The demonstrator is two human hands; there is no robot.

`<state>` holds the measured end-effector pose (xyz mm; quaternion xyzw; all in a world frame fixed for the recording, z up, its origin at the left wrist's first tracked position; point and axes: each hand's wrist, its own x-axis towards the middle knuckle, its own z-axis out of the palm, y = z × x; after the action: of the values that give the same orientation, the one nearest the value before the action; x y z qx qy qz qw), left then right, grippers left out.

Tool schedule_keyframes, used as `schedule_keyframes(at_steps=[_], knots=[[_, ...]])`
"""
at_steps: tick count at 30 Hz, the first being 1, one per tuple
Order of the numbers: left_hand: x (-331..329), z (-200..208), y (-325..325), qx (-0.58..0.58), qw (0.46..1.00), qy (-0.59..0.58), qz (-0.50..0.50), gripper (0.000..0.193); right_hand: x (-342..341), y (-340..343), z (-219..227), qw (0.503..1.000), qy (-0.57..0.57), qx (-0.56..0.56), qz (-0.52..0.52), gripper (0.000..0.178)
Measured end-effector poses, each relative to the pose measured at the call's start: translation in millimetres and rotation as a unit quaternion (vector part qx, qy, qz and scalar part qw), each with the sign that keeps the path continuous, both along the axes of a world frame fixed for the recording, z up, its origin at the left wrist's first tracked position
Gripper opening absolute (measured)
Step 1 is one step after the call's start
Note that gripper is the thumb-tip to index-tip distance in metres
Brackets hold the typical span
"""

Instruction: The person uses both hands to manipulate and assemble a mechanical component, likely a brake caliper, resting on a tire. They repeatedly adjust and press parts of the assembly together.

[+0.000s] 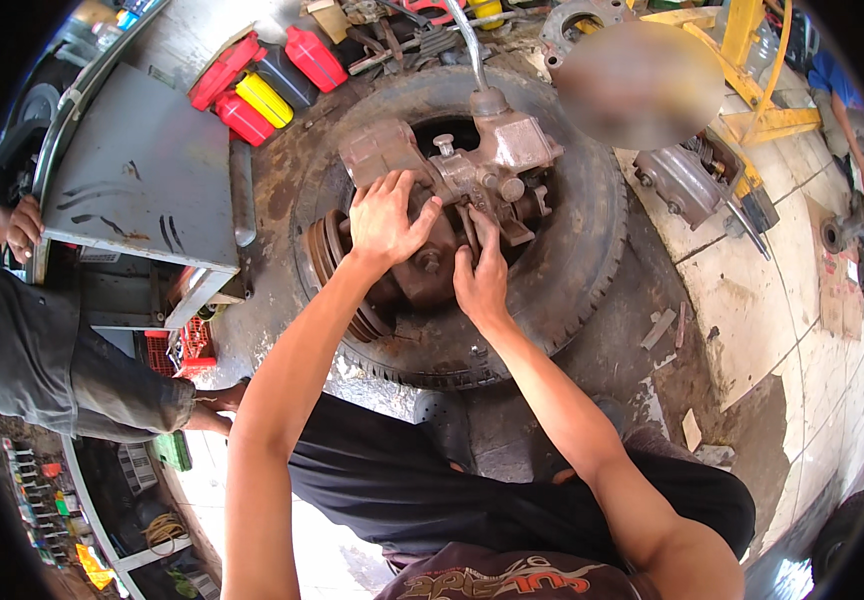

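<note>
A rusty brown vehicle gearbox (422, 270) rests in the hole of a large tyre (582, 280) lying flat on the floor. A bent gear lever (472, 50) rises from its far side, and a grooved pulley or drum (329, 262) sits at its left. My left hand (384, 222) lies open on the housing, fingers stretched forward and thumb apart. At the near right side of the housing, my right hand (484, 280) pinches a slim brown metal piece (469, 230) between thumb and fingers. Whether that piece is fixed to the gearbox, I cannot tell.
A grey metal cabinet (142, 150) stands at left, with a co-worker's hand (22, 228) on its edge. Red, yellow and black bottles (264, 98) stand beyond the tyre. Another metal housing (687, 185) lies at right near a yellow frame (767, 122). Another person (847, 110) is at far right.
</note>
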<state>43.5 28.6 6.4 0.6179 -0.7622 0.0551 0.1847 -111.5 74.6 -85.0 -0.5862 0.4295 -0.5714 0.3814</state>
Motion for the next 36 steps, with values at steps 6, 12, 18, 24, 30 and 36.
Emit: schedule_keyframes(at_steps=[6,12,18,24,30,36], knots=[[-0.1,-1.4,-0.6,-0.013,1.0,-0.007,-0.003,0.048,-8.7,10.1,-26.7,0.996,0.012,-0.024,0.083,0.088],[1.4,-4.0,-3.2,-0.001,1.0,-0.002,-0.008,0.045,-3.7,-22.5,-6.6,0.989,0.104,-0.098,0.044,0.094],[0.5,-2.4,-1.4,0.002,1.0,-0.006,-0.009,0.045,-3.7,-12.6,-18.0,0.978,0.164,-0.124,0.017,0.1],[-1.4,-5.2,-2.6,-0.025,0.999,-0.006,-0.024,0.05,-1.9,-18.4,-3.3,0.977,0.195,-0.084,0.008,0.096],[1.9,-4.7,-2.7,-0.027,0.999,-0.031,-0.007,0.052,4.6,-28.7,1.9,0.977,0.177,-0.121,-0.012,0.094],[0.2,-4.9,-0.4,0.004,1.0,0.001,-0.008,0.041,-8.2,-6.6,-5.1,0.978,0.189,-0.079,0.033,0.1]])
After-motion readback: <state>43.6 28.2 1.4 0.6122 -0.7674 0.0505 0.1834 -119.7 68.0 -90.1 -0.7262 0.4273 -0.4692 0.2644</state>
